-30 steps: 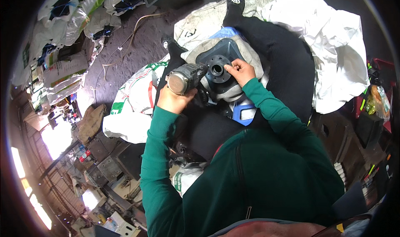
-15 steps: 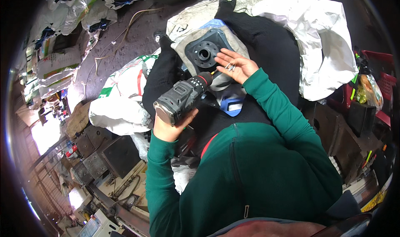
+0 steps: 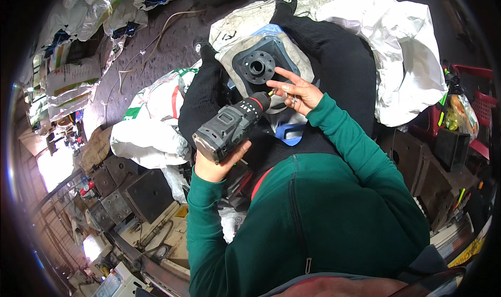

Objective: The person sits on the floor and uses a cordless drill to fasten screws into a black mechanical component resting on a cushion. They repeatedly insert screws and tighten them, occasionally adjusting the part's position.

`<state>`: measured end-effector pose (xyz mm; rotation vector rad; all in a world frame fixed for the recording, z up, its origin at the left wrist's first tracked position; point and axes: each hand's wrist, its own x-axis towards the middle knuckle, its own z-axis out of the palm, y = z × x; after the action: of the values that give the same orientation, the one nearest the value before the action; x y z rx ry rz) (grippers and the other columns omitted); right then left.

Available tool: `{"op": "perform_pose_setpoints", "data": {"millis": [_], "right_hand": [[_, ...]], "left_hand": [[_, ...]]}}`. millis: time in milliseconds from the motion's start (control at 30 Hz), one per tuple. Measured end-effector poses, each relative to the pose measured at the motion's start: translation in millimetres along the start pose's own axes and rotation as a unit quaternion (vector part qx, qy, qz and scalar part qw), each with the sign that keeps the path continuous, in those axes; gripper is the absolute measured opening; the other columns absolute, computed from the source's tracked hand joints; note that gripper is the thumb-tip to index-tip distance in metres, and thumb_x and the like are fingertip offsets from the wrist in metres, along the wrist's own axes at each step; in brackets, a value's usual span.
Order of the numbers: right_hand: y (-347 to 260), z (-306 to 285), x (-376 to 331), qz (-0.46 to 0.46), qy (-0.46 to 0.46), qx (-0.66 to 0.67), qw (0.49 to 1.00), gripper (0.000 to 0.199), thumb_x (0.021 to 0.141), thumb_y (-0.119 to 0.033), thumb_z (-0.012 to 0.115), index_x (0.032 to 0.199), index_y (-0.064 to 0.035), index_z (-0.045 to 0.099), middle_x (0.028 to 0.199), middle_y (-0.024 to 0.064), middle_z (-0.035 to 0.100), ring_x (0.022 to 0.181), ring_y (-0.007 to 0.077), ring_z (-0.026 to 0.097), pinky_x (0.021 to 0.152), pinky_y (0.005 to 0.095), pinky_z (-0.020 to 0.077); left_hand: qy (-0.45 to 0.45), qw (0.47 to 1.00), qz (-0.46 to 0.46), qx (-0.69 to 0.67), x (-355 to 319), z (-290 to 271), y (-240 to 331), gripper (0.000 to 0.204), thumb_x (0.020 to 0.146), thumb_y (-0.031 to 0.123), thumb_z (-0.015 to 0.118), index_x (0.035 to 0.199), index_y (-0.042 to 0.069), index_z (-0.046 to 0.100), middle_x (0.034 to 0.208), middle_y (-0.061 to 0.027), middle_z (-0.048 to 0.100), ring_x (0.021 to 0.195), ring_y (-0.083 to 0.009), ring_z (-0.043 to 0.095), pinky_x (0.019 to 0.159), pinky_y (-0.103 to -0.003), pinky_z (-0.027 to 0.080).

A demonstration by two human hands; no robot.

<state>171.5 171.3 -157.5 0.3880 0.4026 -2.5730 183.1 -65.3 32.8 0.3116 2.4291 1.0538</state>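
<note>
My left hand (image 3: 218, 167) is wrapped round the handle of a dark grey cordless drill (image 3: 229, 124) with a red ring behind the chuck. The drill's tip points up and right, close to my right hand (image 3: 298, 92). Small metal screws (image 3: 294, 99) sit in the curled fingers of that hand, while its index finger stretches toward a dark grey plastic part (image 3: 279, 48). This part has a round flange with several holes and a central opening. It rests between my legs on a beige cover, with a blue handle-like piece (image 3: 290, 134) below it.
White plastic sacks lie beside my left leg (image 3: 151, 135) and right leg (image 3: 402, 52). Red baskets (image 3: 482, 104) and dark metal blocks stand at the right. More metal blocks (image 3: 148, 195) sit at the lower left. A cable (image 3: 166, 26) runs over the floor.
My right hand has gone from a flat, raised palm to curled fingers around the screws, with the index finger extended. The drill has moved slightly, its tip now nearer the right fingers.
</note>
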Motion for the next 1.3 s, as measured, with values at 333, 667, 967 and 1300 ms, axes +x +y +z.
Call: {"op": "perform_pose_setpoints", "data": {"millis": [333, 667, 967, 1300], "right_hand": [[8.7, -2.7, -1.6, 0.045, 0.088, -0.003, 0.995, 0.034, 0.095, -0.015, 0.053, 0.127, -0.0024, 0.049, 0.121, 0.0124, 0.059, 0.098, 0.0156, 0.064, 0.065, 0.0222, 0.0561], [1.7, 6.2, 0.3, 0.093, -0.046, 0.003, 0.995, 0.044, 0.101, -0.031, 0.038, 0.132, -0.0003, 0.044, 0.125, 0.0141, 0.057, 0.105, 0.0184, 0.062, 0.072, 0.0265, 0.0571], [6.6, 6.5, -3.3, 0.08, -0.03, -0.002, 0.996, 0.04, 0.099, -0.023, 0.044, 0.131, 0.0008, 0.045, 0.122, 0.0167, 0.058, 0.103, 0.0198, 0.063, 0.067, 0.0237, 0.0578], [6.8, 3.6, -4.5, 0.117, 0.029, -0.076, 0.99, 0.026, 0.092, -0.01, 0.057, 0.116, 0.0009, 0.056, 0.106, 0.0121, 0.065, 0.091, 0.0159, 0.068, 0.062, 0.0208, 0.0574]], "left_hand": [[-0.022, 0.997, -0.048, -0.053, -3.2, 0.4, -0.3, 0.033, 0.075, 0.022, 0.078, 0.099, 0.003, 0.067, 0.094, -0.009, 0.068, 0.084, -0.0231, 0.065, 0.077, -0.033, 0.05], [-0.025, 1.0, 0.001, -0.017, 2.8, -1.5, -4.8, 0.032, 0.075, 0.016, 0.077, 0.102, 0.003, 0.065, 0.088, -0.0046, 0.067, 0.08, -0.0154, 0.062, 0.073, -0.031, 0.049], [-0.042, 0.996, -0.057, -0.049, -2.5, -4.1, -4.1, 0.043, 0.075, 0.019, 0.077, 0.109, -0.001, 0.06, 0.101, -0.0123, 0.066, 0.09, -0.0249, 0.064, 0.084, -0.034, 0.048], [-0.036, 0.998, -0.042, -0.034, -8.2, -13.0, -8.8, 0.047, 0.073, 0.017, 0.079, 0.112, 0.0, 0.059, 0.108, -0.0133, 0.063, 0.099, -0.0272, 0.062, 0.088, -0.035, 0.047]]}}
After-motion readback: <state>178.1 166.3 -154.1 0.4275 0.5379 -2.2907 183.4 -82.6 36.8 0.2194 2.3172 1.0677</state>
